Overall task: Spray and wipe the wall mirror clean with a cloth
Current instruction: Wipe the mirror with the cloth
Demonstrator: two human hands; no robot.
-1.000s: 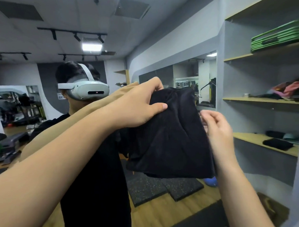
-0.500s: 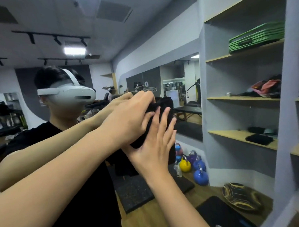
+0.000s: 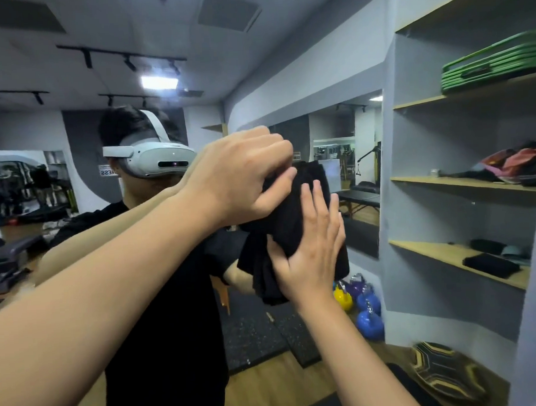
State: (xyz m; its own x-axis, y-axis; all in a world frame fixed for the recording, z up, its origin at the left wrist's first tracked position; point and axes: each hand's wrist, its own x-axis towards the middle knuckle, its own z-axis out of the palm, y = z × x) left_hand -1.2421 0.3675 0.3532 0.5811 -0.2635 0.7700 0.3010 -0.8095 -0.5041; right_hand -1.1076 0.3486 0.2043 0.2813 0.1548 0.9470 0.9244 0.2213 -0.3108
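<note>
arms: bare to the frame edge | left hand point(image 3: 241, 173), right hand point(image 3: 308, 247): apparently no rings or gloves

The cloth point(image 3: 295, 220) I am bunching in my hands is looking like soft, matt black fabric, falling in loose folds. The mirror point(image 3: 75, 186) is showing smooth, glossy glass. The shelves point(image 3: 462, 182) beside it are showing pale matt wood. The kettlebells point(image 3: 368, 321) on the floor are shining with a glossy coloured coating, and the floor mats point(image 3: 251, 335) are looking rough and speckled, like rubber
</note>
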